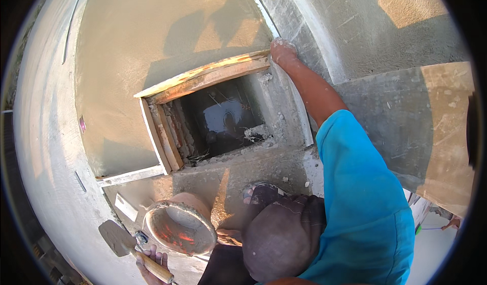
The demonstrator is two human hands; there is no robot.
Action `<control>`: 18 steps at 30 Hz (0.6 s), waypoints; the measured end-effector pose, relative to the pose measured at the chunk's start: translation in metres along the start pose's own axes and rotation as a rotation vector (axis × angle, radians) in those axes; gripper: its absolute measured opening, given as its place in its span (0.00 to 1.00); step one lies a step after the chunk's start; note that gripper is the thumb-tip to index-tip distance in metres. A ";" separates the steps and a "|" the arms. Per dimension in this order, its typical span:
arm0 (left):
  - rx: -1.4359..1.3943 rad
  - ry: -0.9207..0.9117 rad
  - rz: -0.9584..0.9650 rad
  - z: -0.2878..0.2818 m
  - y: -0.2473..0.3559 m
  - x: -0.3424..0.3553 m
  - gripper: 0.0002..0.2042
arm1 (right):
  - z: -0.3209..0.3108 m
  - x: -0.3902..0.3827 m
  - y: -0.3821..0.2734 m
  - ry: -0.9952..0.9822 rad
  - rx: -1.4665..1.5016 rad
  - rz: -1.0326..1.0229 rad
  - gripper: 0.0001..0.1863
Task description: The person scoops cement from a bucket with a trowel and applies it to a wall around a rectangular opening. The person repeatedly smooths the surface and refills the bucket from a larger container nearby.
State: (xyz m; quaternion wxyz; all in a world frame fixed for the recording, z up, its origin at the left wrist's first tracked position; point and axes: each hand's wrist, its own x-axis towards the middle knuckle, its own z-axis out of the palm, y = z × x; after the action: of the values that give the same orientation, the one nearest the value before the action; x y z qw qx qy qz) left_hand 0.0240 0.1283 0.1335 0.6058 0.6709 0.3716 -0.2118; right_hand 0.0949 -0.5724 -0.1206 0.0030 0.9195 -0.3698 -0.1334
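The left hand [148, 275] has its fingers wrapped round the wooden handle of a trowel [117, 238], whose mortar-smeared blade points up and away to the left. The right hand [282, 51], out at the end of a stretched arm, is folded tight over a long pale strip [306, 130]; its fingertips are out of my sight.

Just beside the trowel sits a tilted round bucket [180, 229], orange showing through grey residue inside, with a small white rectangular piece [126, 207] lying near it on the ground. From where I stand, the strip runs along the right side of a square pit [238, 87] and on past its far corner. Wooden boards [203, 74] edge the pit on 2 sides, the far one and the left one, and water [223, 115] glints at the bottom.

Beyond the boards spreads a smooth, damp mortar surface [122, 57], crossed by shadows. A blue sleeve [360, 199] covers the right upper arm, and 1 foot [248, 193] rests near the pit's close edge.
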 end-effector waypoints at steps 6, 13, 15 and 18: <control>-0.117 -0.053 -0.083 -0.035 -0.011 0.014 0.31 | 0.008 -0.001 -0.003 0.069 -0.140 -0.037 0.15; 0.047 -0.063 0.038 -0.020 -0.010 0.005 0.21 | 0.014 0.006 -0.005 0.086 -0.126 -0.018 0.15; -0.014 -0.086 0.046 -0.021 -0.011 0.003 0.20 | 0.015 0.004 -0.006 0.115 -0.130 -0.041 0.15; -0.014 -0.081 0.060 -0.016 -0.010 0.000 0.19 | 0.008 0.001 -0.008 0.101 -0.145 -0.074 0.15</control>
State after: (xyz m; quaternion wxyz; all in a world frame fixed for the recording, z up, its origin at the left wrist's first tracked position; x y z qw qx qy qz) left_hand 0.0133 0.1440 0.1299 0.6310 0.6684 0.3281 -0.2178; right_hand 0.0989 -0.5671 -0.1295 0.0834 0.9355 -0.3241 -0.1133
